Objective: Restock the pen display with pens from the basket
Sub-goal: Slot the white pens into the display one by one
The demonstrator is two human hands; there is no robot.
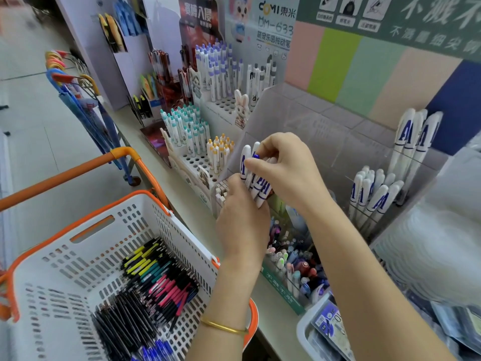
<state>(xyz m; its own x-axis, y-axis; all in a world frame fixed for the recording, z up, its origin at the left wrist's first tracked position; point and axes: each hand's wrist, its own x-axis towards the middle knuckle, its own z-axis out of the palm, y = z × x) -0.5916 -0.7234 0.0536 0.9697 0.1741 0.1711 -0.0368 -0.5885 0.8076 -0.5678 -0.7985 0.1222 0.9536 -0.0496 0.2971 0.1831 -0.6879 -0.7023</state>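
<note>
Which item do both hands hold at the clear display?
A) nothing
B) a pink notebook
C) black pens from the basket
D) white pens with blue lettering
D: the left hand and the right hand both grip white pens with blue lettering, while the black pens lie in the basket.

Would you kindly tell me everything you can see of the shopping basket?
The basket is white slotted plastic with an orange rim, a cut-out grip and a raised orange handle. It sits upright beside the shelf, lower left. Loose pens, black, pink, yellow, teal and blue, lie inside. The left forearm crosses its right corner; contact is unclear. The left hand and right hand hold white pens instead.
</note>
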